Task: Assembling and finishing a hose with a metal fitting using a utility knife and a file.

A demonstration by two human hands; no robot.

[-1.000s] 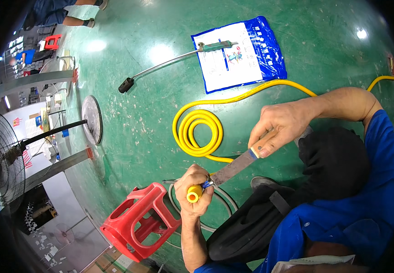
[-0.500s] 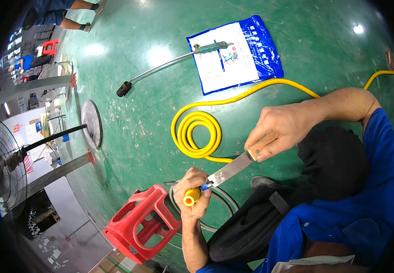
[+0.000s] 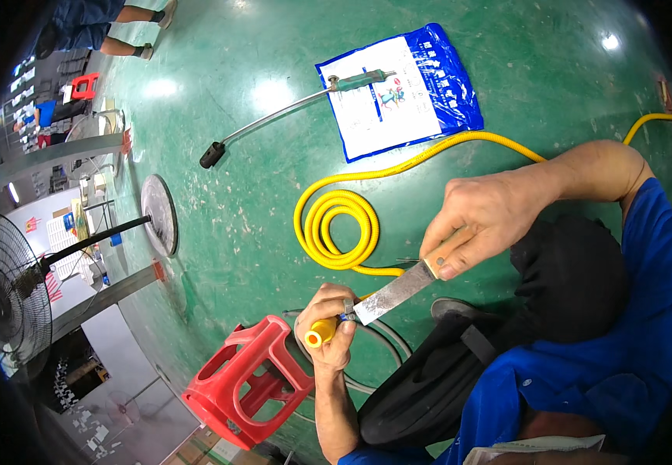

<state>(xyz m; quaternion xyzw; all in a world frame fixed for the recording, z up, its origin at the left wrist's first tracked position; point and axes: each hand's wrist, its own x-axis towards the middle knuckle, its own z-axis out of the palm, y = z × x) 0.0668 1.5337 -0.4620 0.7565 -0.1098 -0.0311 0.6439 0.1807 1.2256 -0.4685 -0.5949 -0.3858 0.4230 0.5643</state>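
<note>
My left hand (image 3: pixel 331 358) is closed round the end of a yellow ribbed hose (image 3: pixel 339 246), whose open mouth faces left and down. A small metal hose clamp with a blue part (image 3: pixel 348 309) sits on the hose between my fingers. In my right hand (image 3: pixel 485 219) is a putty knife (image 3: pixel 395 296), gripped by its pale wooden handle. Its flat steel blade slants down to the left, with the tip at the clamp; whether it sits in the clamp's screw I cannot tell. My knees in black trousers (image 3: pixel 421 387) are below and right of my hands.
The hose lies coiled on the green floor (image 3: pixel 235 201). Beyond it a gas torch (image 3: pixel 274 115) rests across a blue and white bag (image 3: pixel 386 124). A red plastic stool (image 3: pixel 251 380) and grey hose (image 3: pixel 394 341) are near my left hand. A standing fan (image 3: pixel 14 287) is at left.
My left hand has turned slightly and the hose mouth has shifted a little left. The clamp shows more plainly beside the blade tip. Both grips are the same.
</note>
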